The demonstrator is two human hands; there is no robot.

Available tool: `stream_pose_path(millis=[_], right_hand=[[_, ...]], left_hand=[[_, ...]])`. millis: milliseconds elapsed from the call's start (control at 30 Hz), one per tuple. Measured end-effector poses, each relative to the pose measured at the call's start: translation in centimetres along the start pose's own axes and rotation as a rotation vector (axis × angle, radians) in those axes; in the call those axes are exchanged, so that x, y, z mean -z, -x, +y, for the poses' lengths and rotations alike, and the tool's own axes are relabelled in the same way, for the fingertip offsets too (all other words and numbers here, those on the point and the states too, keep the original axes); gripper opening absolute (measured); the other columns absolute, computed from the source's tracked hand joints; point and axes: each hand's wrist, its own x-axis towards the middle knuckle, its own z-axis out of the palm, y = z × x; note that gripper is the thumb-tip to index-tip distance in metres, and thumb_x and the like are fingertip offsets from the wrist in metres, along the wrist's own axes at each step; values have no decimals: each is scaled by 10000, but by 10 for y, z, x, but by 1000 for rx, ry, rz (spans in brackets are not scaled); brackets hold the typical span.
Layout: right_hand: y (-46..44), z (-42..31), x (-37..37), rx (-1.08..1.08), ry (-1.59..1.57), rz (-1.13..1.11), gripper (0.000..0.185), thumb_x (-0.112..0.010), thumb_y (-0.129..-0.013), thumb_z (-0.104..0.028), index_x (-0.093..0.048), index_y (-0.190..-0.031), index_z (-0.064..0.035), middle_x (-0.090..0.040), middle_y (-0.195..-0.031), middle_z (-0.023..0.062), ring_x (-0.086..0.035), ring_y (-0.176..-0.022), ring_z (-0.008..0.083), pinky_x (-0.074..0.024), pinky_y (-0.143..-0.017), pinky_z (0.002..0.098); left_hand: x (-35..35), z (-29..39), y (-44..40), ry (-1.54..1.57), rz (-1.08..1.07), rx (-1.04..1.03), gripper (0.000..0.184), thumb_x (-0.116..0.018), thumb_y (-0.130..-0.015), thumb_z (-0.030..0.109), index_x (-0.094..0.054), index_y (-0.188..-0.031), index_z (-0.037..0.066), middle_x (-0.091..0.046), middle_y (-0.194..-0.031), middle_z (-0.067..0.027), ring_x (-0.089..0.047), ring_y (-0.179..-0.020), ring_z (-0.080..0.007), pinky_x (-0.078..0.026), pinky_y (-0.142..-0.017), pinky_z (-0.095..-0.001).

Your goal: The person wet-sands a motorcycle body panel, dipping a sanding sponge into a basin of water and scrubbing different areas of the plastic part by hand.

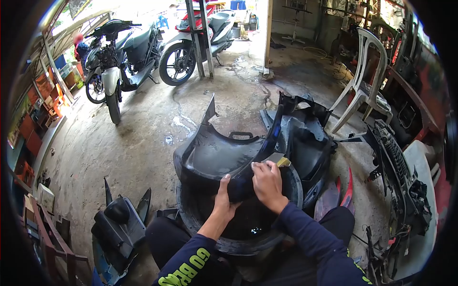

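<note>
A large curved black plastic motorcycle body panel (224, 152) rests above a round black tub (291, 195) between my knees. My left hand (223, 205) grips the panel's near lower edge, thumb on the outside. In my right hand (268, 185), fingers closed, is a flat grey-and-yellow sanding pad (282, 160), held at the panel's right side. The panel's surface looks wet in patches. Dark water (248, 229) with a few bright reflections lies in the tub.
More black body panels (305, 138) lie just right of the tub, with red-tipped pieces (344, 190) nearby. A dark fairing (119, 226) is on the floor at left. Two motorbikes (119, 62) stand ahead, a white plastic chair (365, 81) at right. A person (81, 47) is far left.
</note>
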Motion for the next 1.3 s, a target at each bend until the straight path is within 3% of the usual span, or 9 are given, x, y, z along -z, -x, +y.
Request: stream_pose_path(millis=[300, 400, 533, 667, 733, 867, 1000, 1133, 1300], right_hand=[[4, -4, -2, -4, 83, 57, 360, -581, -832, -66, -638, -1179, 6, -661, -1141, 129, -566, -1096, 322, -406, -1008, 444], [19, -30, 11, 139, -52, 42, 373, -583, -839, -118, -631, -1181, 24, -648, -1144, 142, -542, -1111, 367, -401, -1011, 453], [4, 15, -9, -55, 36, 8, 367, -587, -829, -117, -640, -1167, 16, -642, -1176, 135, -532, -1139, 367, -398, -1031, 451], [18, -28, 6, 113, -81, 30, 349, -583, -849, -111, -641, -1171, 11, -650, -1143, 153, -546, -1127, 360, -396, -1033, 446], [-3, -8, 8, -7, 59, 31, 346, -601, -837, -128, -648, -1151, 8, -646, -1151, 138, -550, -1127, 348, -391, -1042, 444], [13, -26, 9, 75, 53, 8, 350, -607, -831, -140, -649, -1155, -17, -646, -1163, 103, -551, -1126, 346, -393, -1040, 449], [-6, 7, -1, -41, 60, 48, 325, -590, -844, -130, -654, -1143, -22, -660, -1107, 112, -545, -1118, 344, -408, -1001, 450], [18, -32, 8, 77, -22, 57, 329, -586, -836, -110, -662, -1146, -28, -652, -1141, 108, -532, -1121, 371, -417, -990, 459], [-4, 10, -2, -83, 90, -62, 345, -580, -843, -122, -648, -1173, -47, -645, -1166, 105, -532, -1126, 376, -425, -956, 477]], left_hand=[[7, -7, -10, 19, -12, 12, 638, -630, -816, 640, -606, -1211, 139, -658, -1153, -55, -604, -1105, -223, -433, -978, -480], [10, -6, -15, 28, -53, 14, 650, -636, -811, 642, -604, -1212, 131, -653, -1170, -61, -595, -1124, -227, -417, -1002, -494], [6, -3, -8, -17, -33, 25, 651, -624, -823, 638, -599, -1222, 125, -642, -1193, -71, -584, -1147, -232, -421, -1010, -496], [3, 1, -1, 87, -66, 27, 609, -710, -791, 580, -599, -1186, 129, -654, -1114, -45, -624, -1037, -205, -477, -896, -432], [5, 1, -5, 14, -45, 25, 708, -627, -810, 646, -561, -1279, 121, -605, -1262, -86, -539, -1213, -261, -378, -1052, -514], [5, 0, -6, 33, -46, 38, 692, -640, -799, 639, -574, -1267, 133, -622, -1233, -69, -542, -1204, -249, -344, -1062, -516], [5, -1, -7, -28, -17, 16, 654, -597, -822, 647, -589, -1254, 157, -645, -1183, -60, -606, -1103, -224, -431, -983, -471], [10, -1, -11, 50, -91, 32, 675, -633, -799, 645, -585, -1242, 138, -632, -1214, -68, -564, -1174, -246, -361, -1047, -506], [1, 2, -2, -42, 25, 17, 642, -592, -827, 648, -600, -1233, 151, -650, -1177, -53, -611, -1089, -223, -438, -977, -475]])
